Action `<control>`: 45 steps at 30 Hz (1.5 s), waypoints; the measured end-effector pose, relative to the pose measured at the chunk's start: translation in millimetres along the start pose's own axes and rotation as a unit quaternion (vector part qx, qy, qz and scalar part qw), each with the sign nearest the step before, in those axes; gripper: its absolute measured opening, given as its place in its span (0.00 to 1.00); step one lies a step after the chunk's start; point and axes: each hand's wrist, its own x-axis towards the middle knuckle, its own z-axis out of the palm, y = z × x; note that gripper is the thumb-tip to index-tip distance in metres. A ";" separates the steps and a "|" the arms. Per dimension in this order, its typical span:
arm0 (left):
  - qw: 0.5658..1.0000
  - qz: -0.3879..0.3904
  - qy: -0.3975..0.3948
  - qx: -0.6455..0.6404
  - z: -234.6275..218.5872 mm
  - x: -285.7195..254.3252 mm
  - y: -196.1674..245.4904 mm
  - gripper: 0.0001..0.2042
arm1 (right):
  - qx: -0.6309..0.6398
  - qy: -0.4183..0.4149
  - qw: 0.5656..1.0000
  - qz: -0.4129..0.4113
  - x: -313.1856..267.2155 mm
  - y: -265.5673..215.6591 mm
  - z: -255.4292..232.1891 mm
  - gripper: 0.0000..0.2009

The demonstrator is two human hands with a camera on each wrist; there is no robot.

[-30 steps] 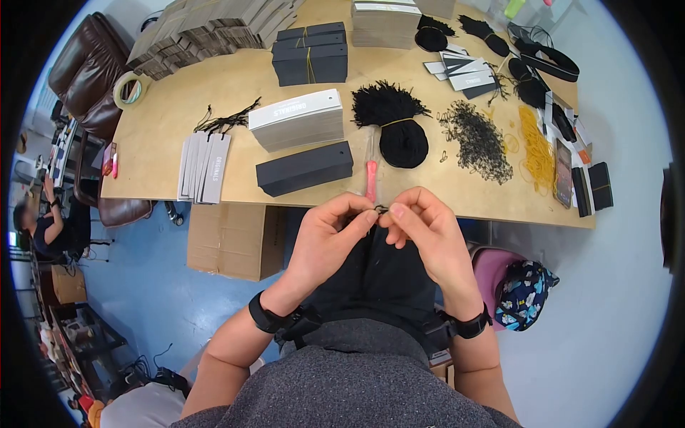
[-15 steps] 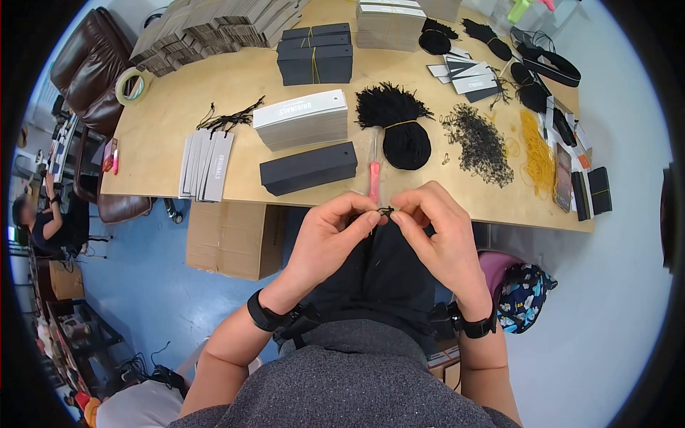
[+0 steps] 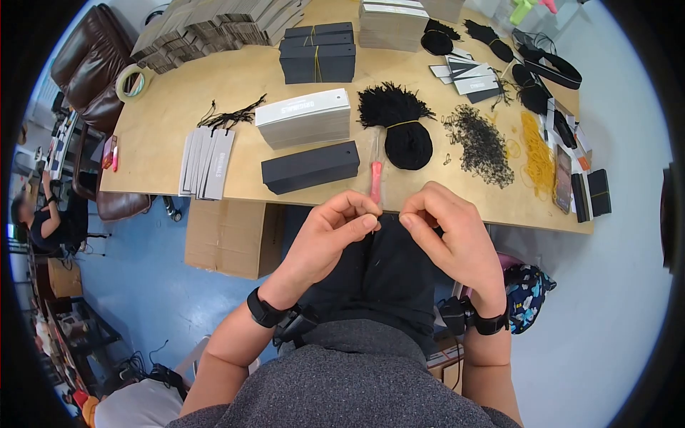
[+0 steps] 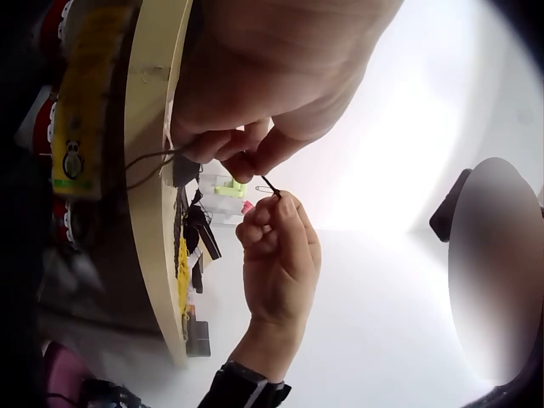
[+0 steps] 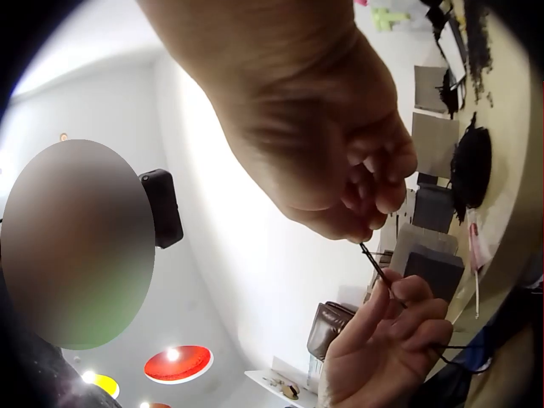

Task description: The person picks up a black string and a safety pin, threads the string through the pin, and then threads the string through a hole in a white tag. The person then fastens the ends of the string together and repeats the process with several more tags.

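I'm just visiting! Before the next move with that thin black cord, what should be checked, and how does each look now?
1. Left fingers have the black cord: ok, pinched.
2. Right fingers have it too: ok, pinched at the tips.
3. Cord straight between the hands: ok, no slack shows there.
4. Cord properly fastened or knotted: cannot tell, too small.
5. Pink-handled tool out of both hands: ok, set down on the table.
6. Pile of small dark pins handy: ok, apparently within reach to the right.
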 end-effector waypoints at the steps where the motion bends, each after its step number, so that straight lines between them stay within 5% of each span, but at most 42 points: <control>1: 0.999 0.014 -0.009 0.038 -1.5 0.3 -0.8 0.06 | -0.005 0.010 1.000 0.002 0.3 -0.5 -0.6 0.06; 6: 0.997 0.019 -0.004 0.081 1.2 -1.4 1.6 0.06 | -0.015 0.039 0.999 -0.006 1.7 2.9 6.2 0.06; 8: 0.997 -0.041 -0.007 0.060 1.9 -2.5 4.6 0.05 | -0.115 0.141 0.981 -0.060 3.9 9.2 12.3 0.07; 11: 0.999 -0.047 0.002 0.028 0.2 -2.3 0.4 0.05 | -0.079 0.055 0.994 -0.056 0.1 3.4 9.5 0.07; 18: 0.999 -0.043 0.010 0.024 -1.4 -3.0 1.9 0.06 | -0.008 0.106 0.994 0.019 -0.5 3.3 8.2 0.07; 20: 0.981 -0.115 -0.054 -0.148 -4.0 -2.6 5.1 0.05 | -0.027 0.112 0.993 0.007 0.0 10.9 13.9 0.07; 24: 0.978 -0.092 -0.045 -0.184 2.3 2.5 0.3 0.06 | -0.058 0.105 0.993 -0.025 -2.4 11.5 22.1 0.07; 27: 0.988 -0.045 0.028 -0.148 8.4 5.3 -2.2 0.09 | -0.061 0.093 0.994 -0.023 -4.8 7.1 23.6 0.07; 30: 0.998 0.013 0.057 0.021 11.6 4.6 -3.4 0.08 | -0.054 0.096 0.994 -0.018 -6.5 4.5 24.0 0.07; 32: 0.946 0.160 0.071 0.273 16.4 3.5 -1.5 0.08 | -0.047 0.093 0.994 -0.010 -7.2 3.1 23.4 0.07; 35: 0.917 0.207 0.047 0.337 17.7 2.1 1.8 0.08 | -0.022 0.079 0.996 0.023 -7.6 1.2 21.8 0.06; 39: 0.907 0.226 0.037 0.353 17.1 0.4 5.1 0.09 | 0.056 0.067 0.991 0.098 -8.8 -1.0 22.7 0.05; 42: 0.913 0.169 0.042 0.369 15.9 -0.1 8.5 0.07 | 0.149 0.053 0.977 0.140 -11.3 1.6 24.6 0.05; 45: 0.972 0.096 0.047 0.209 13.2 1.2 6.4 0.06 | 0.104 0.089 0.987 0.082 -11.3 3.4 19.1 0.04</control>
